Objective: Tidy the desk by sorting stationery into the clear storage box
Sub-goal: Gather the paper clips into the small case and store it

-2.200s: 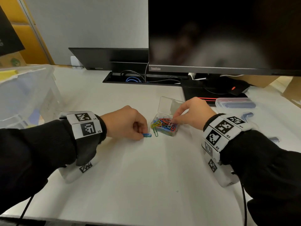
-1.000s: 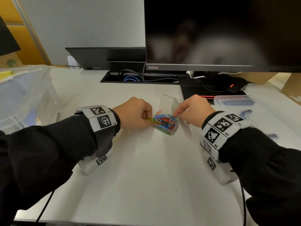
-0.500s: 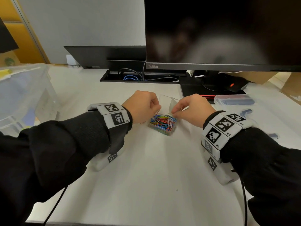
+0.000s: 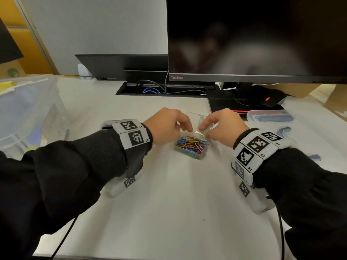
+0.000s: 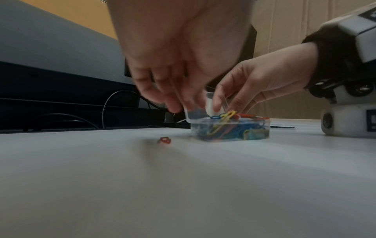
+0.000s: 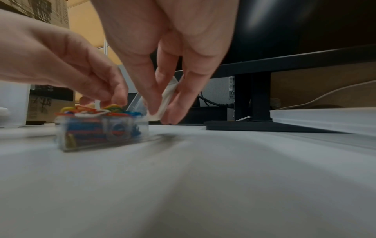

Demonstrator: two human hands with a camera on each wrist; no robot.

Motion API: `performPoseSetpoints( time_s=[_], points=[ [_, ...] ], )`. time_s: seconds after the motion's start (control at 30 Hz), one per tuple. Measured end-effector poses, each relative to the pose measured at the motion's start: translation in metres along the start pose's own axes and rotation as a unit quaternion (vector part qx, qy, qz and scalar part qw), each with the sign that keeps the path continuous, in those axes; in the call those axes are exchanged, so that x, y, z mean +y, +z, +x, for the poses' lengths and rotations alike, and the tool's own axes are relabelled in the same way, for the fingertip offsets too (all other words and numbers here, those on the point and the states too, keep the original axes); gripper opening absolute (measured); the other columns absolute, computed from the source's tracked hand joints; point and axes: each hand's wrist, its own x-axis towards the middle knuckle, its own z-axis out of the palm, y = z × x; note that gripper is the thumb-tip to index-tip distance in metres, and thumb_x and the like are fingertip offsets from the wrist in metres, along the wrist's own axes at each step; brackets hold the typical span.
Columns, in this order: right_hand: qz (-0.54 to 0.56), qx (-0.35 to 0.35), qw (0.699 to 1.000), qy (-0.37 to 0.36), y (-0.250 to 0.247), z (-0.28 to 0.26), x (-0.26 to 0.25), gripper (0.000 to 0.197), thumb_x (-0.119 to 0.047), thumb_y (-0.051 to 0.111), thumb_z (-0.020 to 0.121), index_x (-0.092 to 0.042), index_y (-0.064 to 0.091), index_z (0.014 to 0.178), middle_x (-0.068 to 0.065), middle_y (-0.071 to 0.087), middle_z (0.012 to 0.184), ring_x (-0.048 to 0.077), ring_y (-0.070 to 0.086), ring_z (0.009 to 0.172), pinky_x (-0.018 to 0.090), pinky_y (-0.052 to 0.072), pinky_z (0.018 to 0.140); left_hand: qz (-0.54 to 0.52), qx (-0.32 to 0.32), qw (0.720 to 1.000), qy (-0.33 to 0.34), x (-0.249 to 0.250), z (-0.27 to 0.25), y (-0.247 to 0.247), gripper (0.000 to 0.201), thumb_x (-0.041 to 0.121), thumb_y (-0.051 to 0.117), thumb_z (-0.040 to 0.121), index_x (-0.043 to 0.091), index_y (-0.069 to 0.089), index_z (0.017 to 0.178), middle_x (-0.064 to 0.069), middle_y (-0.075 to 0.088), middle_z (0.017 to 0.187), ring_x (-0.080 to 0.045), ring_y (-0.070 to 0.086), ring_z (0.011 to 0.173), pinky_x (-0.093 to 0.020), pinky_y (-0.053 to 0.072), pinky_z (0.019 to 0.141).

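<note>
A small clear box of coloured paper clips (image 4: 191, 147) (image 5: 230, 128) (image 6: 101, 130) sits on the white desk between my hands, its hinged lid (image 4: 195, 117) raised at the back. My left hand (image 4: 169, 126) (image 5: 179, 103) curls its fingertips at the lid's left edge. My right hand (image 4: 223, 126) (image 6: 168, 96) pinches the lid's right side, where a whitish flap shows between thumb and fingers. One red paper clip (image 5: 164, 140) lies on the desk just left of the box. The large clear storage box (image 4: 28, 109) stands at the far left.
A monitor (image 4: 253, 34) on a black stand (image 4: 244, 106) rises behind the hands, with a cable tray (image 4: 163, 90) and a mouse (image 4: 274, 100). A flat clear case (image 4: 270, 117) and small blue items (image 4: 285, 130) lie on the right.
My left hand carried a blue clip from the desk to the small box, then rose to the lid. My right hand lifted from the clips to the lid's right side.
</note>
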Motion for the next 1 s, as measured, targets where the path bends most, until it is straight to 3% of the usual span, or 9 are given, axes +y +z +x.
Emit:
performPoseSetpoints(
  time_s=[0.1, 0.2, 0.37, 0.5, 0.6, 0.67, 0.73, 0.87, 1.0],
  points=[
    [0.005, 0.041, 0.999, 0.026, -0.001, 0.0, 0.002, 0.02, -0.002, 0.059, 0.083, -0.013, 0.073, 0.093, 0.007, 0.062, 0.118, 0.021, 0.055, 0.11, 0.023, 0.04, 0.083, 0.037, 0.067, 0.993, -0.086, -0.01, 0.004, -0.002, 0.029, 0.004, 0.047, 0.089, 0.013, 0.064, 0.11, -0.004, 0.063, 0.114, -0.02, 0.057, 0.106, -0.022, 0.041, 0.084],
    [-0.007, 0.056, 0.997, 0.059, -0.004, 0.001, 0.002, 0.021, -0.005, 0.056, 0.086, -0.013, 0.072, 0.098, 0.007, 0.065, 0.115, 0.022, 0.058, 0.105, 0.023, 0.038, 0.076, 0.089, -0.013, 0.982, -0.166, -0.017, 0.003, 0.0, 0.032, 0.026, 0.06, 0.087, 0.007, 0.063, 0.113, -0.008, 0.064, 0.117, -0.025, 0.058, 0.107, -0.031, 0.047, 0.091],
    [-0.011, 0.056, 0.996, 0.073, -0.006, 0.0, 0.001, 0.022, -0.008, 0.055, 0.088, -0.011, 0.07, 0.103, 0.007, 0.064, 0.116, 0.022, 0.059, 0.104, 0.023, 0.038, 0.075, 0.06, -0.024, 0.982, -0.175, -0.016, 0.002, -0.001, 0.024, 0.02, 0.069, 0.081, 0.005, 0.072, 0.099, -0.01, 0.071, 0.103, -0.025, 0.065, 0.096, -0.031, 0.054, 0.083],
    [-0.008, 0.047, 0.997, 0.062, -0.005, 0.0, 0.001, 0.021, -0.006, 0.055, 0.087, -0.011, 0.07, 0.101, 0.005, 0.061, 0.1, 0.013, 0.05, 0.083, 0.022, 0.039, 0.074, 0.079, -0.067, 0.975, -0.198, -0.018, 0.003, 0.002, 0.033, 0.026, 0.061, 0.088, 0.002, 0.063, 0.11, -0.013, 0.065, 0.113, -0.028, 0.06, 0.105, -0.033, 0.05, 0.087],
    [0.013, 0.045, 0.998, 0.047, -0.003, 0.0, 0.001, 0.019, -0.005, 0.057, 0.085, -0.011, 0.071, 0.096, -0.004, 0.052, 0.079, 0.012, 0.046, 0.077, 0.023, 0.038, 0.074, 0.087, -0.071, 0.98, -0.165, -0.017, 0.003, 0.005, 0.03, 0.026, 0.052, 0.092, 0.004, 0.061, 0.111, -0.011, 0.062, 0.117, -0.026, 0.057, 0.107, -0.029, 0.044, 0.086],
    [0.02, 0.038, 0.998, 0.035, -0.002, 0.0, 0.002, 0.02, -0.003, 0.056, 0.084, -0.012, 0.072, 0.092, -0.009, 0.046, 0.07, 0.008, 0.045, 0.069, 0.023, 0.038, 0.075, 0.047, -0.012, 0.994, -0.096, -0.014, 0.004, 0.005, 0.022, 0.024, 0.055, 0.091, 0.006, 0.063, 0.101, -0.005, 0.063, 0.103, -0.019, 0.056, 0.094, -0.02, 0.04, 0.073],
    [0.024, 0.032, 0.999, 0.027, -0.001, 0.001, 0.001, 0.019, -0.003, 0.056, 0.083, -0.013, 0.072, 0.088, -0.007, 0.05, 0.073, 0.009, 0.048, 0.074, 0.023, 0.039, 0.074, -0.013, 0.028, 0.999, -0.031, -0.007, 0.002, 0.003, 0.015, 0.024, 0.06, 0.089, 0.011, 0.064, 0.095, 0.003, 0.059, 0.088, -0.009, 0.053, 0.075, -0.014, 0.038, 0.06],
    [0.049, 0.07, 0.996, 0.021, 0.001, 0.003, 0.003, 0.02, -0.004, 0.055, 0.081, -0.019, 0.049, 0.069, 0.0, 0.053, 0.087, 0.016, 0.05, 0.083, 0.026, 0.039, 0.07, -0.05, 0.005, 0.999, 0.018, -0.002, 0.0, 0.003, 0.014, 0.02, 0.058, 0.09, 0.012, 0.066, 0.098, 0.007, 0.059, 0.082, 0.002, 0.052, 0.065, -0.011, 0.043, 0.066],
    [0.105, 0.09, 0.99, 0.022, 0.003, 0.002, 0.001, 0.016, -0.018, 0.056, 0.083, -0.013, 0.043, 0.089, 0.003, 0.055, 0.083, 0.02, 0.054, 0.08, 0.028, 0.043, 0.064, -0.064, 0.114, 0.991, -0.032, -0.008, 0.003, 0.001, 0.021, 0.022, 0.05, 0.094, 0.011, 0.064, 0.104, 0.002, 0.061, 0.086, -0.012, 0.057, 0.076, -0.024, 0.047, 0.074]
  ],
)
